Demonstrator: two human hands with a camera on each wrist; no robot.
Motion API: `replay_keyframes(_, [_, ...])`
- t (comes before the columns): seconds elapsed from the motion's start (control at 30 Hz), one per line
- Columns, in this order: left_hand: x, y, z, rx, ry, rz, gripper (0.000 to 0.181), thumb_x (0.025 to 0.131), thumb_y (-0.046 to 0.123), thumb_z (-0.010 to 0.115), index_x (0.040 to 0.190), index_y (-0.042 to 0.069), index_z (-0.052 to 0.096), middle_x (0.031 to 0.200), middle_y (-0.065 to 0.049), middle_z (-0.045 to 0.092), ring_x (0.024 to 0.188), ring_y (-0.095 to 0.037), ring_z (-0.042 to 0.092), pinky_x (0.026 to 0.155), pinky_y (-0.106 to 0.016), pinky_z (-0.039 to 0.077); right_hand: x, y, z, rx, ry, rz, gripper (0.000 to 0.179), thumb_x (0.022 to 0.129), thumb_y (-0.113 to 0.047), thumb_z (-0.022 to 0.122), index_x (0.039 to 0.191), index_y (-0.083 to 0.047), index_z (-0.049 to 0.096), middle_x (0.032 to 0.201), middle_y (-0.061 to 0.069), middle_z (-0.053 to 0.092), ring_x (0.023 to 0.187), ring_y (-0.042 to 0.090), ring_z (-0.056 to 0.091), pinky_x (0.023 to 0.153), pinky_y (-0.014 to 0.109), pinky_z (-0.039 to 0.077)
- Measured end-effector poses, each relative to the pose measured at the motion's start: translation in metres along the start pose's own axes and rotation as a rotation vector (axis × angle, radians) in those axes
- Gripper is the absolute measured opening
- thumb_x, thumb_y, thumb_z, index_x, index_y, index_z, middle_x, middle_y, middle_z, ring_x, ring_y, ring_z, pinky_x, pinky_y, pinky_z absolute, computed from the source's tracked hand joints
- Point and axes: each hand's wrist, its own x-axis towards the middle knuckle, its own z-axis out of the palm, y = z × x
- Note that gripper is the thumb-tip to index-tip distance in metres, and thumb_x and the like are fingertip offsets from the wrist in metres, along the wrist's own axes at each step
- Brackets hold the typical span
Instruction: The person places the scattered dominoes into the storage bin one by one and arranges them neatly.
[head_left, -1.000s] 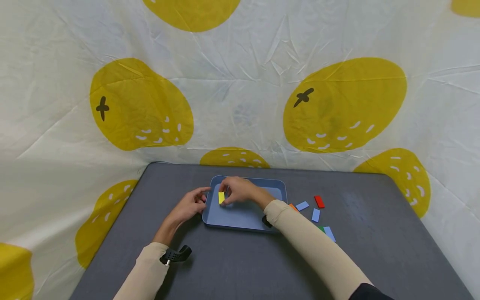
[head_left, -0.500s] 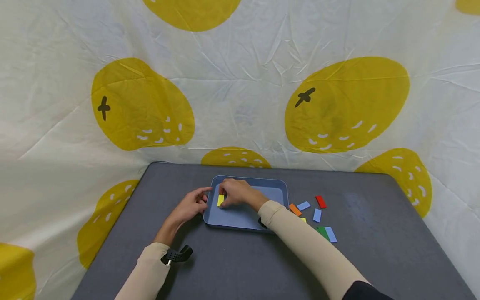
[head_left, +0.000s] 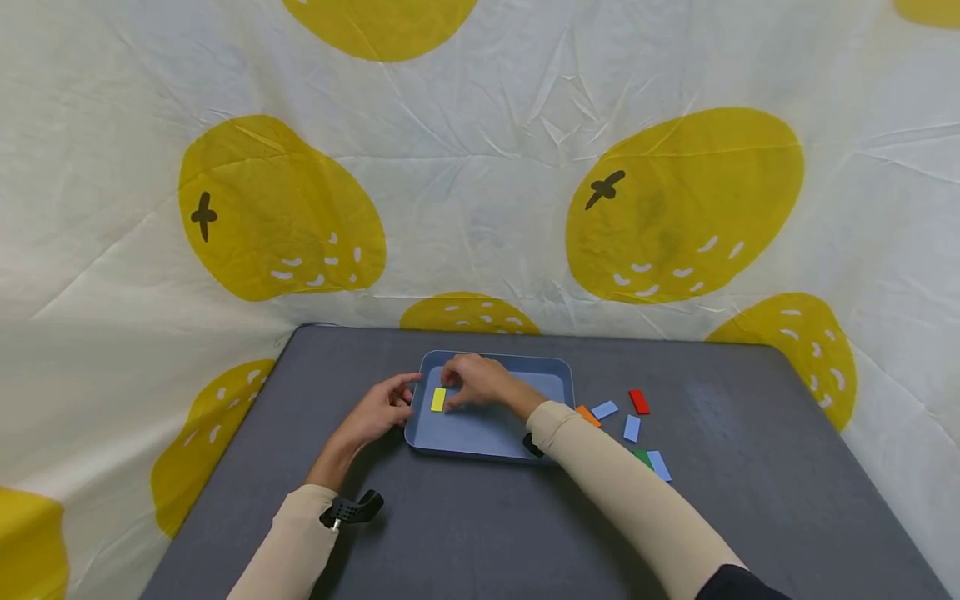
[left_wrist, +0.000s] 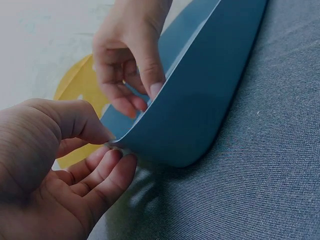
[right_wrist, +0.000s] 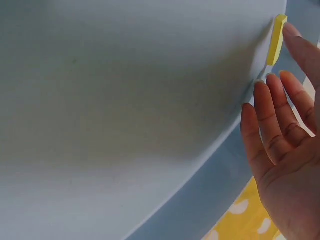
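From where I stand, the person's two hands are apart from each other, both at the shallow blue tray. The left hand pinches its rim at the left end, thumb and fingers on either side of the wall. The right hand is over the tray, its fingers spread rather than closed. Just beside them, inside the tray near that same left end, lies the yellow block (whether the thumb touches it, I can't tell). Right of the tray, on the grey table, lie a red block, three light-blue ones, an orange block and a green block, the last two partly behind the right sleeve.
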Motion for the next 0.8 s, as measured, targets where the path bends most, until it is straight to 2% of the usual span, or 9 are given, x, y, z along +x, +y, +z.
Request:
replay_keyframes(0.17, [0.001, 0.001, 0.000, 0.003, 0.004, -0.016, 0.062, 0.088, -0.005, 0.058, 0.148, 0.004, 0.049, 0.107, -0.018, 0.053, 0.081, -0.022, 0.053, 0.068, -0.032, 0.052, -0.010, 0.003, -0.010, 0.098, 0.006, -0.058, 0.039, 0.083, -0.029, 0.085, 0.115, -0.010, 0.072, 0.107, 0.001, 0.068, 0.094, 0.015, 0.063, 0.084, 0.031, 0.053])
replay_keyframes(0.37, [0.001, 0.001, 0.000, 0.021, 0.010, -0.017, 0.062, 0.088, -0.005, 0.058, 0.149, 0.003, 0.048, 0.105, -0.016, 0.052, 0.081, -0.022, 0.052, 0.067, -0.031, 0.052, -0.032, 0.009, -0.031, 0.218, 0.008, -0.119, 0.038, 0.084, -0.021, 0.083, 0.117, -0.005, 0.071, 0.112, 0.008, 0.071, 0.097, 0.025, 0.068, 0.084, 0.030, 0.054])
replay_keyframes(0.57, [-0.001, 0.002, 0.001, 0.026, 0.010, -0.014, 0.061, 0.089, -0.005, 0.058, 0.149, 0.004, 0.049, 0.104, -0.015, 0.051, 0.082, -0.023, 0.051, 0.067, -0.033, 0.051, -0.061, 0.017, -0.052, 0.253, 0.023, -0.111, 0.032, 0.086, -0.022, 0.081, 0.115, -0.012, 0.071, 0.113, 0.008, 0.071, 0.102, 0.029, 0.067, 0.088, 0.034, 0.055])
replay_keyframes(0.8, [-0.002, 0.002, 0.003, 0.045, 0.011, -0.001, 0.063, 0.087, -0.006, 0.056, 0.149, 0.004, 0.048, 0.104, -0.014, 0.050, 0.082, -0.023, 0.052, 0.068, -0.034, 0.052, -0.094, 0.027, -0.067, 0.295, 0.059, -0.088, 0.031, 0.086, -0.020, 0.081, 0.115, -0.013, 0.071, 0.112, 0.005, 0.071, 0.104, 0.032, 0.066, 0.094, 0.048, 0.053])
